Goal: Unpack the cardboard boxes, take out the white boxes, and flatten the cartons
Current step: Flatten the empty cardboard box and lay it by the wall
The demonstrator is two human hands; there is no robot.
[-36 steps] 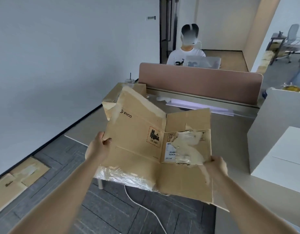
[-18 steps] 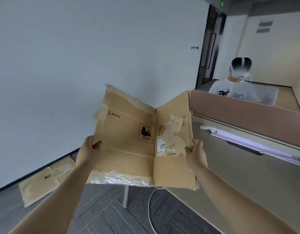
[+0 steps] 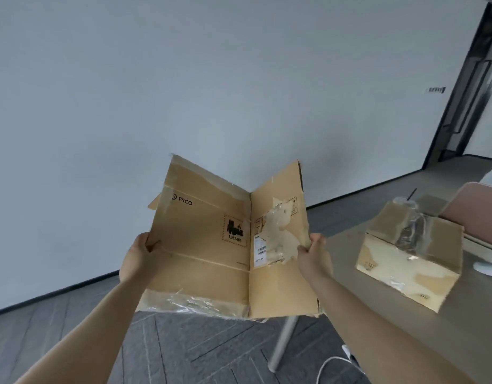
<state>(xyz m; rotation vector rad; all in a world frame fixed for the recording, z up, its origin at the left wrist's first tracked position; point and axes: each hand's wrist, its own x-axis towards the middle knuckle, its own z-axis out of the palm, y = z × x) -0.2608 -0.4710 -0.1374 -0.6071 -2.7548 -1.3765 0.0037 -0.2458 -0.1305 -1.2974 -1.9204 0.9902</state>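
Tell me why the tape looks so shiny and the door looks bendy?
Head view: the clear tape on the flattened carton and on the sealed cardboard box catches the light as white glare; same view, the wide-angle lens bows the door frame near the edge; everything looks slightly soft.

Beige-topped table (image 3: 483, 314) stood on a white cylindrical leg (image 3: 283, 342); a thin white cable (image 3: 326, 365), possibly a charger lead, lay on dark grey carpet (image 3: 183, 350).

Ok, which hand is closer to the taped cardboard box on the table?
Right. The right hand grips the right edge of the flattened carton, just left of the taped cardboard box; the left hand holds its opposite edge, farther away.
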